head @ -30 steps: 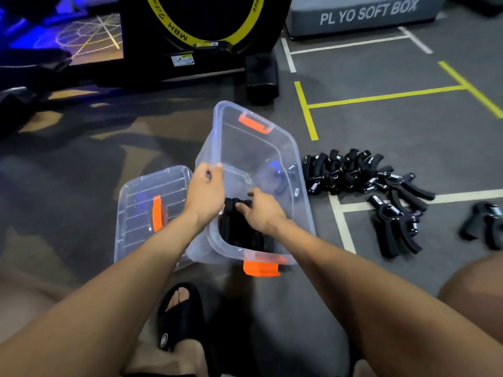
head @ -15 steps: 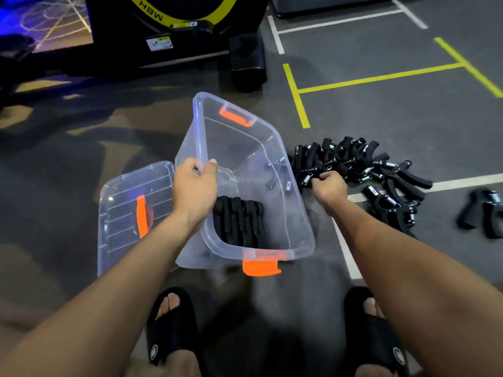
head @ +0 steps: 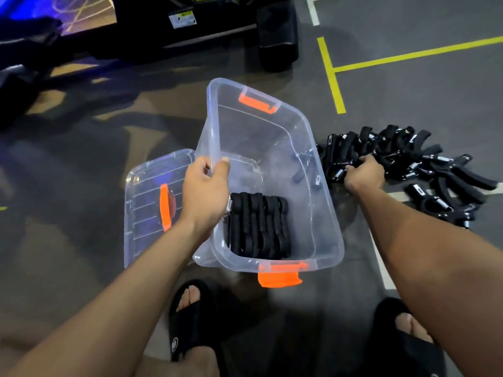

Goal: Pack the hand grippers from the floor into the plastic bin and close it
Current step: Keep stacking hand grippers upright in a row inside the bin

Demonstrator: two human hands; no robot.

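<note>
A clear plastic bin (head: 324, 219) with orange latches stands tilted on the floor. My left hand (head: 205, 187) grips its left rim. Inside, at the near left, lies a packed row of several black hand grippers (head: 258, 227). Right of the bin, a pile of several black hand grippers (head: 424, 170) lies on the floor. My right hand (head: 363, 174) is closed on grippers at the pile's left end. The clear lid (head: 148, 202) with an orange handle lies flat on the floor, left of the bin.
Black gym equipment (head: 217, 20) with a padded foot (head: 277, 34) stands behind the bin. Yellow and white lines mark the grey floor. My two feet in black slides (head: 190, 322) are just in front of the bin.
My right hand left the bin, where it had set grippers down, and moved right to the floor pile, closing on grippers there. My left hand stayed on the rim.
</note>
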